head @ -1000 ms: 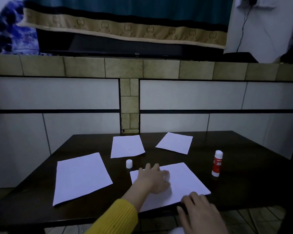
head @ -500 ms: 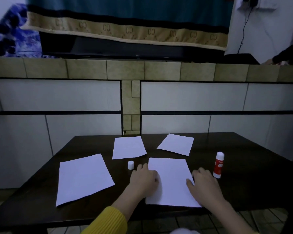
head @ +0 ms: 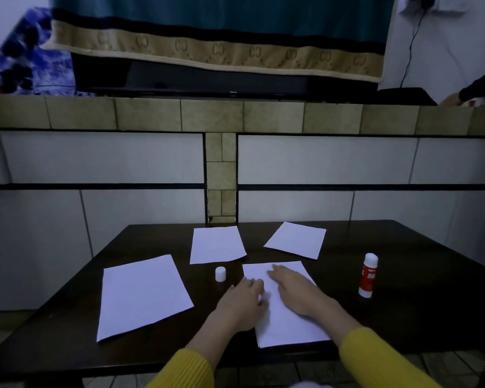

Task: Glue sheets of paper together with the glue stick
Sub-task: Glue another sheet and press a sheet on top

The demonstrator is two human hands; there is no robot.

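The dark table (head: pixel 403 317) carried four white sheets. My right hand (head: pixel 297 292) lay flat with straight fingers on the nearest sheet (head: pixel 289 329), and my left hand (head: pixel 242 303) pressed its left edge, fingers relaxed, gripping nothing. The glue stick (head: pixel 368 275) stood upright to the right, uncapped, and its cap (head: pixel 220 274) stood apart, left of that sheet.

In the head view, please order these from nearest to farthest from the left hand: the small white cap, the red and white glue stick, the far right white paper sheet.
From the left hand:
1. The small white cap, just beyond the hand, slightly to its left.
2. The red and white glue stick, standing upright on the right.
3. The far right white paper sheet, toward the back edge of the dark table.
Items 2 and 3 are close to call.
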